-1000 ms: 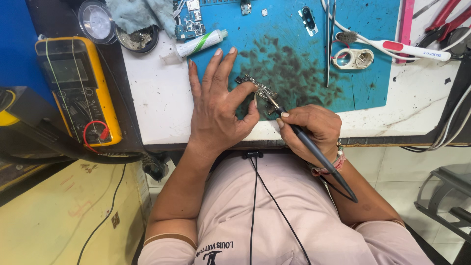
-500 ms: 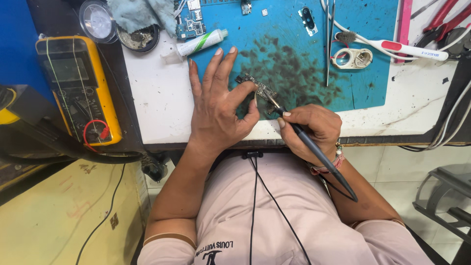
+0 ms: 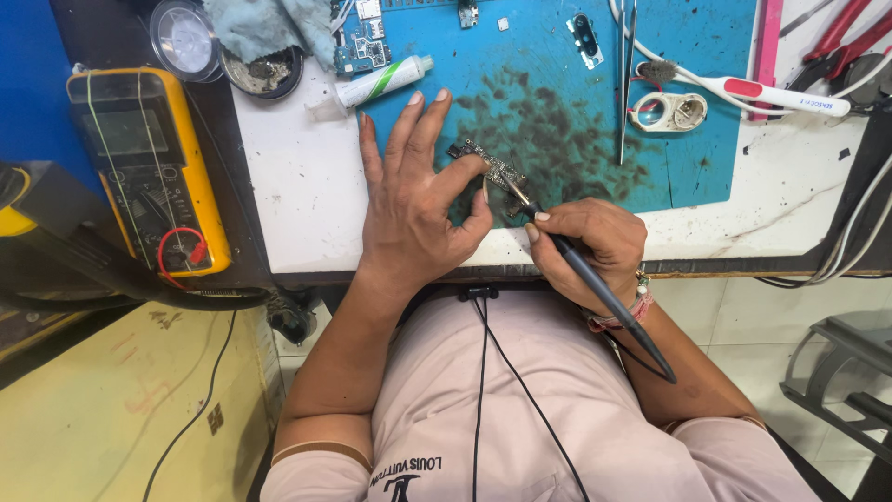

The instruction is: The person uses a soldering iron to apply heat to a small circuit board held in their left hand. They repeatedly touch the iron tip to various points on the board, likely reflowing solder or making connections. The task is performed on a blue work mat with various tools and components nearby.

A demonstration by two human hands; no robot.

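Observation:
My left hand (image 3: pixel 415 200) lies on the white bench, thumb and forefinger pinching a small dark circuit board (image 3: pixel 490 171) against the stained blue work mat (image 3: pixel 557 102). My right hand (image 3: pixel 588 244) grips a black soldering iron (image 3: pixel 595 288) like a pen. Its metal tip touches the board's right end. The iron's cable runs back over my right wrist.
A yellow multimeter (image 3: pixel 149 167) sits at the left. Beyond my hands lie a white paste tube (image 3: pixel 383 80), a grey cloth (image 3: pixel 265 26), a round tin (image 3: pixel 265 70), tweezers (image 3: pixel 625 74), a white brush (image 3: pixel 743 88), a small tape roll (image 3: pixel 671 111) and red pliers (image 3: pixel 841 42).

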